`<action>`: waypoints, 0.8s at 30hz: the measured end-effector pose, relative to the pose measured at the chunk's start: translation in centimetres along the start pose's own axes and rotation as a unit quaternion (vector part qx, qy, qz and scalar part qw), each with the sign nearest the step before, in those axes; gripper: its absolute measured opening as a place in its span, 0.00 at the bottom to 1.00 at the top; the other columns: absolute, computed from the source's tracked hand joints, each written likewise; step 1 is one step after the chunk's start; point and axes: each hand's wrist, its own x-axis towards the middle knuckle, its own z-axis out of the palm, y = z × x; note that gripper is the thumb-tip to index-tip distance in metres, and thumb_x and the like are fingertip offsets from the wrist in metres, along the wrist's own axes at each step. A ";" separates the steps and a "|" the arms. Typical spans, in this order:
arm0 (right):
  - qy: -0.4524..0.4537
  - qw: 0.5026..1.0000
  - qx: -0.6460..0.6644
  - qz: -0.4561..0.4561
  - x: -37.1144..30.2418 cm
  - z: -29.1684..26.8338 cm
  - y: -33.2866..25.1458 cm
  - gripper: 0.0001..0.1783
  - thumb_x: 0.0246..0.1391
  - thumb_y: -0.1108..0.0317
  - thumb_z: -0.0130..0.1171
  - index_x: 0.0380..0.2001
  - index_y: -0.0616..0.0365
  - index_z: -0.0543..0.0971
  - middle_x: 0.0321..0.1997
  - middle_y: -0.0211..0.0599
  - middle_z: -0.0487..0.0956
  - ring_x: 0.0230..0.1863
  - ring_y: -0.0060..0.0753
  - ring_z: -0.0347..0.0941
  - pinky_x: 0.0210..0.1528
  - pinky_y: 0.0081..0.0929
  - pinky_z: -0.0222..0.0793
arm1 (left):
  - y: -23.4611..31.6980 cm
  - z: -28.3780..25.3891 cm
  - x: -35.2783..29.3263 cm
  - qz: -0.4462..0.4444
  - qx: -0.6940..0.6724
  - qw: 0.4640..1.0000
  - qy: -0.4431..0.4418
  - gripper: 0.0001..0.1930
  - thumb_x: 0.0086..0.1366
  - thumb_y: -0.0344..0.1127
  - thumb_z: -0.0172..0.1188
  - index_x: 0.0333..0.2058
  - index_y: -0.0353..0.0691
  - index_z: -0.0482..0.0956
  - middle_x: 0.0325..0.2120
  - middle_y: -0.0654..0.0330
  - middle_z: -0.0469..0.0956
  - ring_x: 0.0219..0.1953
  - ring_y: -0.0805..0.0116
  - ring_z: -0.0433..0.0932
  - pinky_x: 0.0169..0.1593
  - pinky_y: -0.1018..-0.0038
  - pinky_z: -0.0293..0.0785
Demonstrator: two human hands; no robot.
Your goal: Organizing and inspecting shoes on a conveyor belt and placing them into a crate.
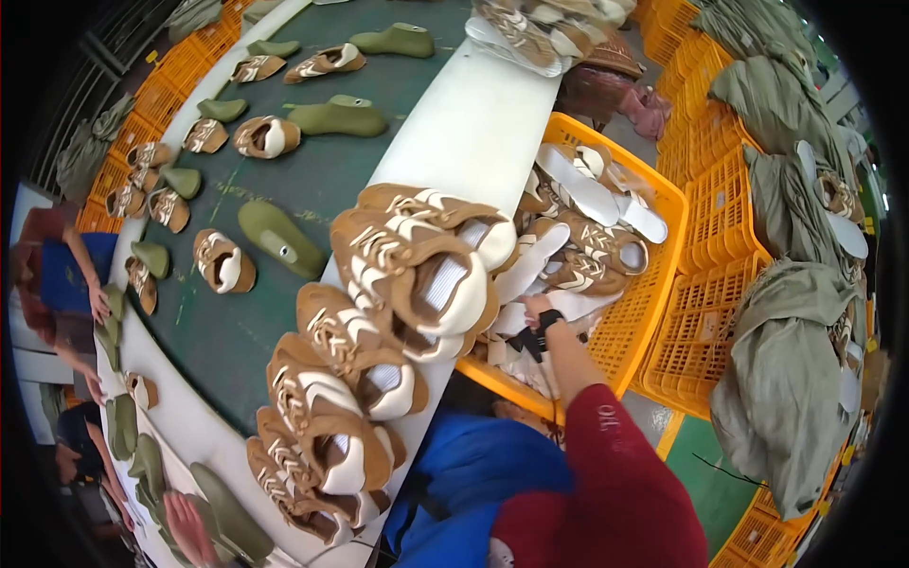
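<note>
My right hand (542, 314) reaches down into a yellow plastic crate (653, 331). Its fingers look curled, with a black strap-like piece at them; what they grip is hard to make out. Around that hand lie white insoles (576, 186) and brown-and-cream sneakers (587, 263). To its left, a row of brown sneakers (327, 417) with cream heels and laces is stacked along the white table edge (464, 123). The nearest pair (417, 260) stands high, close to the crate. My left hand is out of view.
Green shoe lasts (279, 237) and single sneakers (223, 260) lie on the dark green belt (189, 312). Across it, co-workers' hands (189, 530) are near more lasts. Stacked yellow crates (720, 208) with grey-green cloths (786, 379) stand at right. Plastic-wrapped shoes (530, 33) sit beyond.
</note>
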 end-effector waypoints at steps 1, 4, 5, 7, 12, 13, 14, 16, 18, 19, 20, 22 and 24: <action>0.097 0.995 0.009 0.002 0.0 1.4 -0.1 0.13 0.48 0.61 0.52 0.34 0.58 0.71 0.19 0.30 0.69 0.15 0.33 0.65 0.18 0.28 0.64 | 0.0 -0.4 -2.2 0.000 0.024 1.000 0.010 0.20 0.63 0.30 0.44 0.54 0.35 0.59 0.54 0.52 0.62 0.54 0.66 0.64 0.55 0.74 0.62; 0.142 0.972 0.186 0.027 -0.9 2.1 -1.2 0.10 0.47 0.61 0.55 0.24 0.55 0.69 0.15 0.27 0.64 0.17 0.29 0.63 0.22 0.28 0.64 | -0.7 6.8 -11.1 -0.010 0.169 0.982 0.089 0.23 0.63 0.35 0.45 0.55 0.33 0.58 0.58 0.46 0.53 0.60 0.55 0.52 0.62 0.63 0.43; 0.139 0.972 0.189 0.027 -0.3 1.7 -1.6 0.10 0.47 0.61 0.55 0.24 0.55 0.69 0.15 0.27 0.64 0.17 0.29 0.63 0.22 0.28 0.64 | -1.0 7.9 -12.7 -0.006 0.169 0.982 0.088 0.23 0.63 0.35 0.45 0.55 0.33 0.58 0.58 0.46 0.53 0.60 0.55 0.52 0.62 0.63 0.43; -0.175 0.923 0.342 -0.022 1.5 0.3 -2.2 0.12 0.45 0.63 0.58 0.21 0.59 0.68 0.18 0.31 0.67 0.20 0.27 0.65 0.20 0.27 0.62 | -1.4 8.8 -14.1 -0.020 0.201 0.977 0.065 0.27 0.64 0.40 0.43 0.59 0.36 0.51 0.62 0.49 0.40 0.64 0.55 0.38 0.64 0.61 0.32; -0.077 0.905 0.417 0.029 -2.9 -1.3 -7.0 0.08 0.47 0.68 0.56 0.24 0.56 0.68 0.22 0.30 0.67 0.22 0.26 0.64 0.25 0.23 0.65 | -2.4 13.4 -16.5 -0.006 0.166 0.985 0.034 0.27 0.61 0.36 0.48 0.57 0.35 0.54 0.59 0.47 0.48 0.62 0.56 0.47 0.63 0.62 0.41; -0.102 0.877 0.468 -0.016 -3.1 -2.6 -6.6 0.07 0.47 0.70 0.55 0.26 0.56 0.68 0.24 0.30 0.68 0.23 0.26 0.65 0.26 0.23 0.66 | -2.4 13.2 -16.4 -0.007 0.152 0.986 -0.063 0.25 0.61 0.34 0.48 0.56 0.35 0.56 0.56 0.47 0.55 0.58 0.58 0.54 0.60 0.63 0.48; -0.128 0.845 0.515 -0.065 -3.3 -3.8 -6.4 0.06 0.48 0.71 0.54 0.28 0.56 0.67 0.26 0.31 0.69 0.24 0.26 0.65 0.28 0.22 0.67 | -2.5 13.0 -16.3 -0.007 0.134 0.978 -0.159 0.23 0.60 0.32 0.49 0.54 0.34 0.59 0.52 0.47 0.62 0.53 0.59 0.61 0.57 0.64 0.55; -0.121 0.856 0.479 -0.155 -8.0 -5.5 -6.4 0.07 0.48 0.74 0.53 0.31 0.56 0.68 0.28 0.33 0.70 0.26 0.24 0.67 0.30 0.22 0.68 | -2.9 14.4 -18.3 0.007 0.140 0.974 -0.177 0.21 0.60 0.30 0.49 0.52 0.34 0.60 0.47 0.50 0.66 0.48 0.62 0.65 0.54 0.65 0.60; -0.076 0.868 0.433 -0.232 -14.1 -7.9 -7.0 0.08 0.47 0.75 0.54 0.32 0.57 0.68 0.30 0.33 0.71 0.28 0.23 0.68 0.29 0.22 0.69 | -3.9 15.8 -20.9 0.025 0.131 0.966 -0.224 0.18 0.60 0.27 0.48 0.50 0.34 0.63 0.38 0.52 0.72 0.40 0.63 0.71 0.46 0.68 0.68; -0.041 0.874 0.399 -0.276 -16.1 -9.0 -7.0 0.10 0.47 0.74 0.55 0.34 0.59 0.68 0.31 0.33 0.72 0.30 0.23 0.69 0.29 0.20 0.69 | -4.6 16.8 -22.2 0.022 0.116 0.956 -0.268 0.16 0.60 0.25 0.47 0.48 0.32 0.64 0.39 0.51 0.72 0.40 0.63 0.71 0.46 0.69 0.69; -0.007 0.870 0.370 -0.327 -18.6 -9.7 -7.3 0.11 0.47 0.74 0.56 0.35 0.60 0.68 0.32 0.33 0.73 0.30 0.23 0.70 0.28 0.20 0.69 | -5.5 17.8 -23.3 0.009 0.117 0.942 -0.315 0.15 0.60 0.24 0.46 0.47 0.32 0.64 0.38 0.51 0.72 0.40 0.63 0.72 0.46 0.69 0.69; 0.029 0.837 0.334 -0.433 -22.1 -10.8 -7.9 0.13 0.48 0.73 0.57 0.37 0.62 0.69 0.34 0.34 0.75 0.29 0.20 0.70 0.28 0.19 0.70 | -7.2 19.4 -24.7 -0.046 0.147 0.907 -0.393 0.14 0.60 0.24 0.46 0.46 0.30 0.65 0.39 0.50 0.72 0.41 0.63 0.72 0.48 0.70 0.68; 0.045 0.824 0.271 -0.495 -25.7 -11.1 -8.7 0.14 0.49 0.72 0.56 0.40 0.61 0.69 0.37 0.35 0.74 0.34 0.22 0.70 0.34 0.19 0.70 | -9.0 20.3 -24.9 -0.100 0.205 0.846 -0.481 0.17 0.60 0.25 0.47 0.49 0.31 0.64 0.43 0.50 0.70 0.45 0.64 0.70 0.51 0.71 0.66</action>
